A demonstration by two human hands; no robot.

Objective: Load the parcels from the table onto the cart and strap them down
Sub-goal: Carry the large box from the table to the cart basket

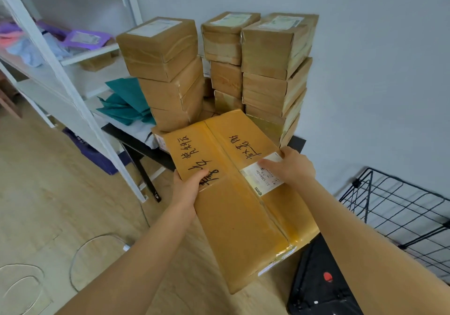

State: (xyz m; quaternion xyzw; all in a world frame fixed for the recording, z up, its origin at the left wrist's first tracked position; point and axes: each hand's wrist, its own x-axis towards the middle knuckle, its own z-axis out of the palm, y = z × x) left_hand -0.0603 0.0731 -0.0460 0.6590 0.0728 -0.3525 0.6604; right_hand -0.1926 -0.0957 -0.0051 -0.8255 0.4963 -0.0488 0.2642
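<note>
Presently the left hand and right hand grip opposite edges of a large parcel at the counter front; stacked parcels crowd behind, white shelving left, wire rack right.

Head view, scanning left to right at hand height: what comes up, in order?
White shelf rack → left hand → large parcel held by both hands → right hand → black wire grid.

Large tan taped parcel, black handwriting and white label on top, gripped at both side edges. Just beyond the grip, stacks of smaller parcels on the dark table.
</note>
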